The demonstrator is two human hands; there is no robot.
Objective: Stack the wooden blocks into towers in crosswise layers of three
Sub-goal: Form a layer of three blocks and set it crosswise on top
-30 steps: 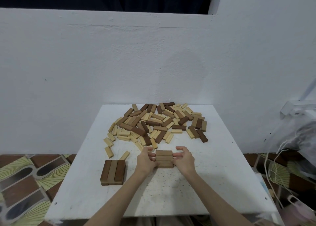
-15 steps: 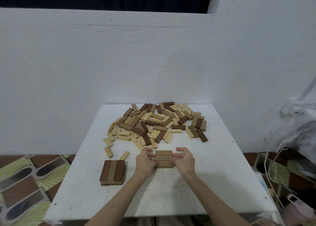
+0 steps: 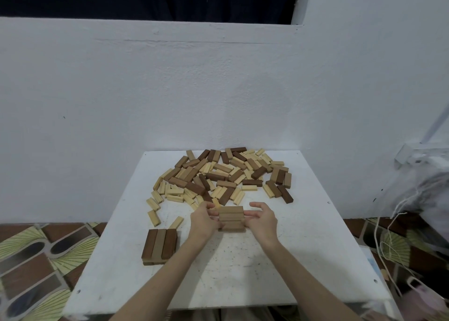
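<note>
- Both forearms reach in from the near edge and converge on a small stack of blocks [image 3: 231, 218] at the middle of the table, the left hand [image 3: 203, 219] at its left end and the right hand [image 3: 262, 219] at its right end.
- The stack's top layer shows three mid-brown blocks lying side by side, their long sides running left to right; how many layers lie beneath cannot be told.
- The white table [image 3: 303, 260] is scuffed and speckled, with small holes near its corners, and stands against a white wall [image 3: 170, 89] with a dark opening above it.
- A loose pile of blocks [image 3: 223, 174], pale, mid-brown and dark, is spread over the far half of the table, just beyond the hands.
- A second stack [image 3: 159, 245] stands at the near left, well apart from the hands, its top three blocks running near to far.
- Patterned floor tiles [image 3: 36, 260] show on the left; a clear plastic bag with strings [image 3: 425, 199] sits on the right.
- The left hand's fingers curl against the stack's left end, touching it.
- The right hand's fingers are loosely bent and spread, fingertips at or just beside the right end; whether they touch cannot be told.
</note>
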